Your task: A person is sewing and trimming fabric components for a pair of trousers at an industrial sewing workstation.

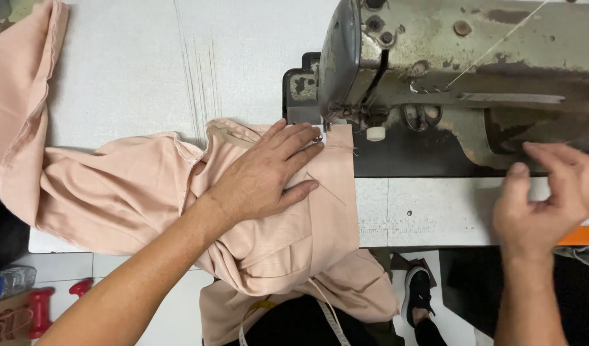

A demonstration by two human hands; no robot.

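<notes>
A peach-pink garment lies across the white sewing table and hangs over its front edge. My left hand presses flat on the cloth, fingers spread, fingertips close to the presser foot of the worn grey-green sewing machine. My right hand hovers in front of the machine's right end, fingers curled and slightly blurred, holding nothing that I can see. A thin thread lies on the fabric beside my left fingers.
A yellow and white measuring tape hangs at my lap. A black shoe shows on the floor below the table. Red dumbbells and a plastic bottle lie at the lower left. An orange strip edges the table at right.
</notes>
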